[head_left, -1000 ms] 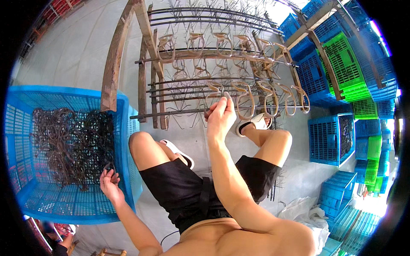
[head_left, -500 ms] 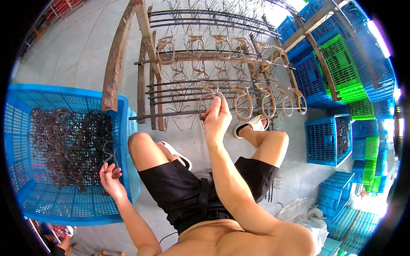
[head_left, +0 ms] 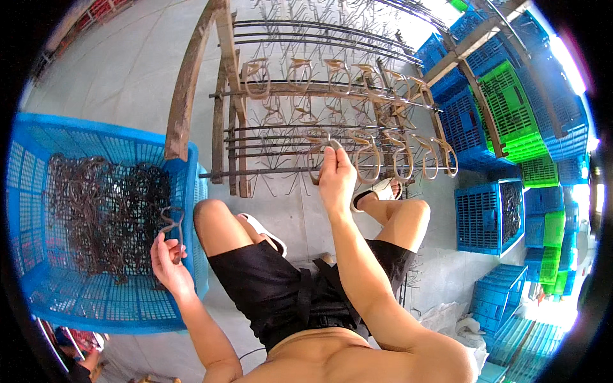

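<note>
a dark looped frame piece [head_left: 171, 220] is held up by the left hand [head_left: 167, 260] at the inner wall of the blue crate [head_left: 96, 306]; a heap of similar dark pieces [head_left: 102, 210] is seen lying inside. the right hand [head_left: 336, 179] is raised to the wooden rack [head_left: 223, 96], fingertips pinched on a loop [head_left: 324, 142] at a metal rod. more tan loops [head_left: 408, 156] are hung along the rods. blue and green crates [head_left: 504, 115] are stacked at right.

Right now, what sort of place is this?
Probably a small workshop or factory floor: a wooden rack hung with looped pieces, a blue crate of dark loops, and stacked blue and green crates on concrete.
</note>
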Available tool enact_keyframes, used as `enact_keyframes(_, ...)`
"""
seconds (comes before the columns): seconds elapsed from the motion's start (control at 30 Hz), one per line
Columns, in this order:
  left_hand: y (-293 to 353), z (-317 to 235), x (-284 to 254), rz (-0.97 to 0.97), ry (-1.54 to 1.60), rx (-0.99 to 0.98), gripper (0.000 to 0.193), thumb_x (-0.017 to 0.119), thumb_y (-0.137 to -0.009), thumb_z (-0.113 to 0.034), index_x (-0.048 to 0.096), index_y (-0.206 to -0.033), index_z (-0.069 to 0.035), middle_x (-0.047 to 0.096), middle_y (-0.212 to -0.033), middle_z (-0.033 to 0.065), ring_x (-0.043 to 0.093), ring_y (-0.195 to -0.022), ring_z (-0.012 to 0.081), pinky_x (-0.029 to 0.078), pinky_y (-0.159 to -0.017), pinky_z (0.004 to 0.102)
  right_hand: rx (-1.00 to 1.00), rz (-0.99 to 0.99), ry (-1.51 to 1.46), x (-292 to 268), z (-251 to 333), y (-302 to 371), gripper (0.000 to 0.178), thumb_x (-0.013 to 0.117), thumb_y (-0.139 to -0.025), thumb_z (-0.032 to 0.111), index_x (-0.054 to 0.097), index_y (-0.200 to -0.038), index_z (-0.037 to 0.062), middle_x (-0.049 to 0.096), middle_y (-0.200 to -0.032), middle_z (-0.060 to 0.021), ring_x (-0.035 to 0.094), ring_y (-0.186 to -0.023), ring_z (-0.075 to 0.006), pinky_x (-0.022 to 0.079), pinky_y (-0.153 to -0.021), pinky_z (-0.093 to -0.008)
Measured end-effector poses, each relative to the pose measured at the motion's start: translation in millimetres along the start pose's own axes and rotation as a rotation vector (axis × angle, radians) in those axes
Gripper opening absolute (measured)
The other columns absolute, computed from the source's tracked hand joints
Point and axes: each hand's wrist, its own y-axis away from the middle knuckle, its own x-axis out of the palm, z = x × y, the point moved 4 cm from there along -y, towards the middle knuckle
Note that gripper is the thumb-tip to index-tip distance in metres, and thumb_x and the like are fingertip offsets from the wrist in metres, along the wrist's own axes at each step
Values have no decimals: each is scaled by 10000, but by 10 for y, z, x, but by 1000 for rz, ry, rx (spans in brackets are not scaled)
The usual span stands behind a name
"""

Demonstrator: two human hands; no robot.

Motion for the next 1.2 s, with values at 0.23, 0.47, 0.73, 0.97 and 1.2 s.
enact_keyframes(0.23,438,-192,600,647,-74,-196,294,538,-901,-270,575,-858,18,438,-455,4,367,-339,72,268,-313,208,-727,8,563,-115,815,686,227,609,-852,177,563,-998,10,549,-828,-134,531,-766,-249,437,-692,-339)
enact_keyframes(0.47,165,-328,1294,478,289,-282,282,462,-943,-277,567,-984,-18,599,-797,71,531,-596,100,385,-488,219,111,680,-369,72,396,803,217,519,-921,170,541,-791,-4,540,-570,-49,509,-483,-133,435,-486,-265)
enact_keyframes(0.73,341,-233,1224,635,-339,317,231,476,-932,-171,522,-1077,3,596,-950,108,586,-750,163,461,-661,279,61,595,-492,654,576,1150,129,464,-941,105,506,-945,-17,537,-708,-69,508,-625,-95,435,-559,-240)
enact_keyframes(0.97,573,-578,951,1074,-391,140,97,612,-842,-101,640,-893,-24,659,-734,120,652,-648,216,482,-591,284,-585,720,109,228,904,1075,352,641,-813,195,549,-1088,-4,460,-1071,-178,460,-995,-299,389,-842,-397)
enact_keyframes(1.2,-846,83,329,270,-691,133,296,559,-874,-287,619,-925,-2,635,-835,100,589,-754,160,469,-693,313,-38,868,-316,13,513,822,137,548,-903,123,566,-825,12,530,-551,-9,474,-456,-65,360,-409,-216)
